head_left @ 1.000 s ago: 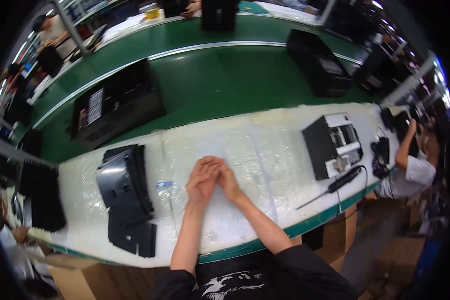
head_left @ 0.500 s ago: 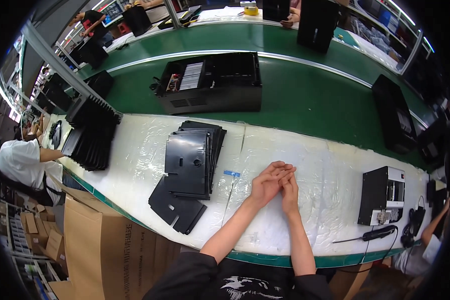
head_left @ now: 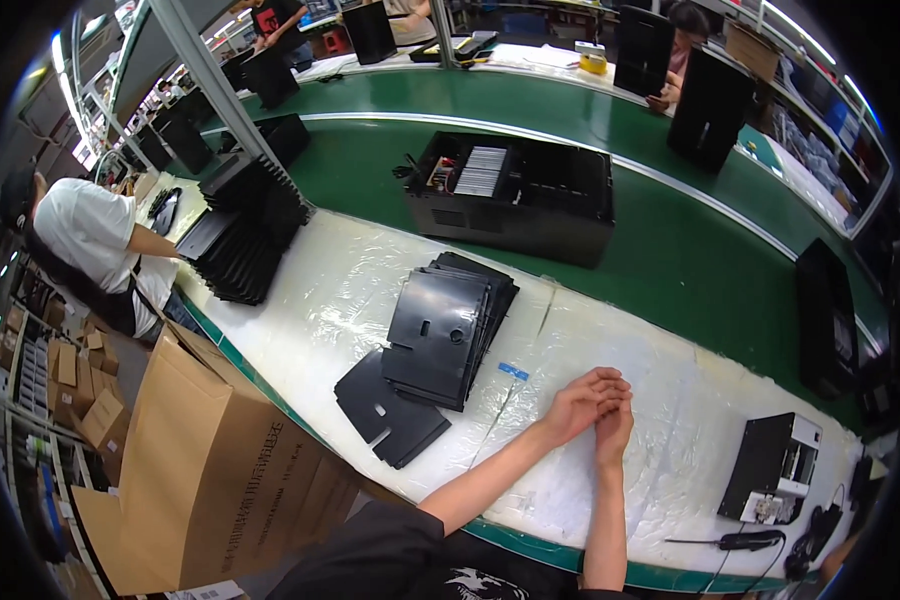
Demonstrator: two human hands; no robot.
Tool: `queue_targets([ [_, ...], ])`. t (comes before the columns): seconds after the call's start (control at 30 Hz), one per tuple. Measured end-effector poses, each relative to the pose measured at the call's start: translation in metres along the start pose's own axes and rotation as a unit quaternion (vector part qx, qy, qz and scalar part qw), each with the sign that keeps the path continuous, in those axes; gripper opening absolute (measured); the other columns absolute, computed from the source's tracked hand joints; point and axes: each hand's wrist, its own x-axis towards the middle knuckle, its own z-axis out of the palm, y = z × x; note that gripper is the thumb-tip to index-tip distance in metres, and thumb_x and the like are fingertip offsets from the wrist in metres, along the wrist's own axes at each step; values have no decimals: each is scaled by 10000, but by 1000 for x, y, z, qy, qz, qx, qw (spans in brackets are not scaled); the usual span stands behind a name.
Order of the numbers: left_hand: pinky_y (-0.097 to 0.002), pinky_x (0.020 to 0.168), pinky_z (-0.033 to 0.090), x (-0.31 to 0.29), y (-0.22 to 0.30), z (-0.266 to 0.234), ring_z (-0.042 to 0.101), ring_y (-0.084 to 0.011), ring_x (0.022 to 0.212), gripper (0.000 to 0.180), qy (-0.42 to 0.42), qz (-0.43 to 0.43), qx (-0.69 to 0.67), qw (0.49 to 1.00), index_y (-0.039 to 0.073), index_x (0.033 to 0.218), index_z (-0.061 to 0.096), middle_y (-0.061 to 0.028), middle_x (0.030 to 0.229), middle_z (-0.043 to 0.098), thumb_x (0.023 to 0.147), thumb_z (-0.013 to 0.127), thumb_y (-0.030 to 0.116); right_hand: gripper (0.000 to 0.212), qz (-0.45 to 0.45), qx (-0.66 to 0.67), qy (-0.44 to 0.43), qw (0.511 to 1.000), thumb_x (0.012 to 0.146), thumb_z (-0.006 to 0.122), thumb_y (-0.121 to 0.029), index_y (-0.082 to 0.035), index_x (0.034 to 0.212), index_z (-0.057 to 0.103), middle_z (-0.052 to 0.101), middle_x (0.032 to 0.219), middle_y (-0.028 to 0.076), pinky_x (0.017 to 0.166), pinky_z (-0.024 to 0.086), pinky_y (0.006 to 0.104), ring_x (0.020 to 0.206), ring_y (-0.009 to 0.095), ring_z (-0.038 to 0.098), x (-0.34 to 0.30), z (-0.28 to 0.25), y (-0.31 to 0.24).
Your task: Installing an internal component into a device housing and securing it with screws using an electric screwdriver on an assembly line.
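Observation:
My left hand [head_left: 577,408] and my right hand [head_left: 614,430] rest against each other above the plastic-covered bench [head_left: 650,480]. The left hand's fingers are stretched out and slightly curved, reaching across the right hand's fingertips. The right hand's fingers point away from me, partly hidden behind the left. No object shows in either hand. Left of them lies a pile of black flat panels [head_left: 435,325] with cutouts; a lower panel [head_left: 385,412] sticks out askew at its near side. A small blue strip [head_left: 513,371] lies between the pile and my hands.
Beyond the bench, a black open computer-like case [head_left: 515,215] lies on the green conveyor [head_left: 690,290]. At right are a black-and-white device [head_left: 773,470] and a corded electric screwdriver [head_left: 745,541]. A panel stack [head_left: 245,240], a person [head_left: 85,235] and a large carton [head_left: 210,440] are at left.
The view has swung left, so the bench and things on it appear shifted right and lower. My hands stay together, and the left hand's fingers now curve more over the right.

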Motion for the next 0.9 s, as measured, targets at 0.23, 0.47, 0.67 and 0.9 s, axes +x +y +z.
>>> queue_targets([
  [0.23, -321, 931, 371, 2, -2, -4, 507, -224, 1038, 414, 16, -3, -5, 1000, -13, 1135, 439, -154, 1103, 525, 726, 441, 51, 420, -36, -38, -44, 998, 896, 425, -406, -79, 1158, 459, 500, 945, -40, 741, 379, 200, 826, 49, 458, 4, -11, 7],
  [0.47, -293, 917, 379, 3, -5, -9, 511, -202, 1027, 413, 10, 4, -13, 1000, -4, 1144, 438, -137, 1102, 533, 734, 442, 39, 378, -39, -68, -61, 995, 920, 396, -297, -46, 1201, 424, 486, 968, -15, 736, 378, 191, 845, 52, 450, 0, -9, 1],
  [0.67, -292, 921, 387, 1, -4, -6, 517, -199, 1020, 417, 6, 1, -22, 1000, -4, 1154, 434, -136, 1100, 534, 738, 435, 26, 372, -30, -57, -73, 995, 907, 417, -207, -36, 1236, 396, 485, 1016, 0, 755, 389, 194, 883, 66, 461, 3, -20, 11],
  [0.9, -312, 937, 390, 2, -2, -4, 507, -214, 1049, 416, -2, -3, -21, 1000, -6, 1153, 431, -139, 1096, 526, 738, 428, 18, 261, -79, -146, -6, 986, 898, 459, -178, -36, 1117, 444, 488, 1011, 3, 818, 384, 227, 929, 91, 464, -1, -4, 9],
])
